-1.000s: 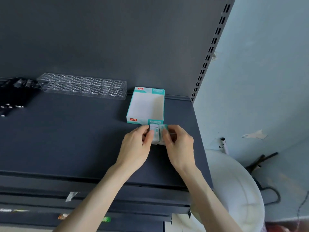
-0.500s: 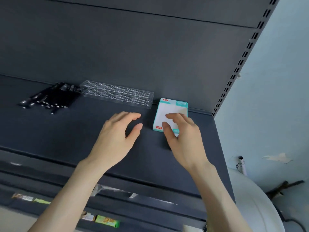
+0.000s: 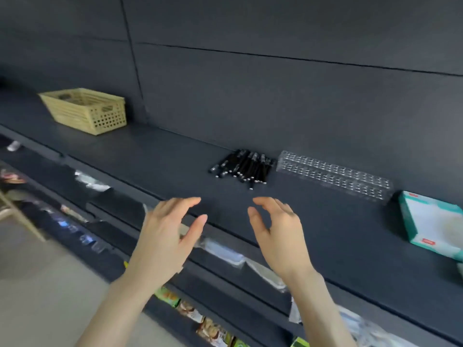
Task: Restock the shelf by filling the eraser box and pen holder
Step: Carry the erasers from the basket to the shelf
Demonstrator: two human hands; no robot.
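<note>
A pile of black pens (image 3: 244,167) lies on the dark shelf (image 3: 150,156), just left of a clear plastic pen holder (image 3: 333,177) with rows of holes. The teal and white eraser box (image 3: 432,225) sits at the far right, cut off by the frame edge. My left hand (image 3: 166,236) and my right hand (image 3: 278,232) hover over the shelf's front edge, below the pens, fingers spread and relaxed, holding nothing. No erasers can be made out; the view is blurred.
A yellow woven basket (image 3: 87,110) stands on the shelf at the far left. Lower shelves (image 3: 213,319) hold packaged goods and plastic-wrapped items. The dark back panel (image 3: 275,96) rises behind the shelf. Floor shows at lower left.
The view has swung left. Both hands left the eraser box, let go of the small item they held there, and moved left to below the pens.
</note>
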